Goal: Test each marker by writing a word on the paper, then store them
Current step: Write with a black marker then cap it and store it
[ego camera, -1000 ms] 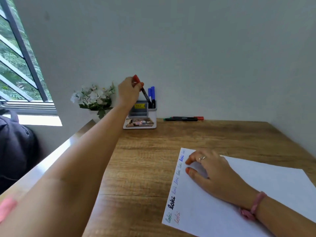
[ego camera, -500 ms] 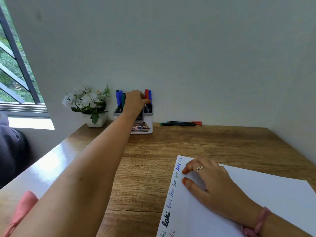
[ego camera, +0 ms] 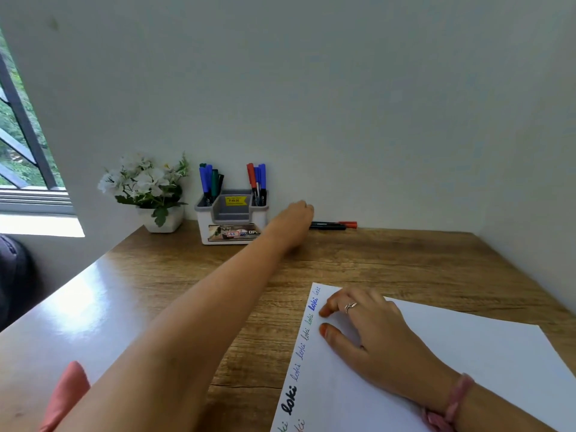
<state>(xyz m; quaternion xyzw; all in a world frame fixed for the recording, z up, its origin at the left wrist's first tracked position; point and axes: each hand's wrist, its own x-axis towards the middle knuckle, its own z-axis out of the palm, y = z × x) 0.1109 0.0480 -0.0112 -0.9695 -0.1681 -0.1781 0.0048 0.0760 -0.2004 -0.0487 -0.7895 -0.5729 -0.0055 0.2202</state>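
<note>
Head view: at frame centre I see the left hand (ego camera: 293,218) stretched to the two loose markers (ego camera: 333,225) lying against the wall (whether its fingers grip one, I cannot tell). The other markers stand upright in the organizer (ego camera: 232,221), centre left. Lower right, the right hand (ego camera: 371,335) presses flat-fingered on the paper (ego camera: 486,369).

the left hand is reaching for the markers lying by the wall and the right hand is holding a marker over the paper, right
Not quite. In the head view the right hand holds no marker; it rests flat on the paper. The left hand does reach toward the markers lying by the wall.
</note>
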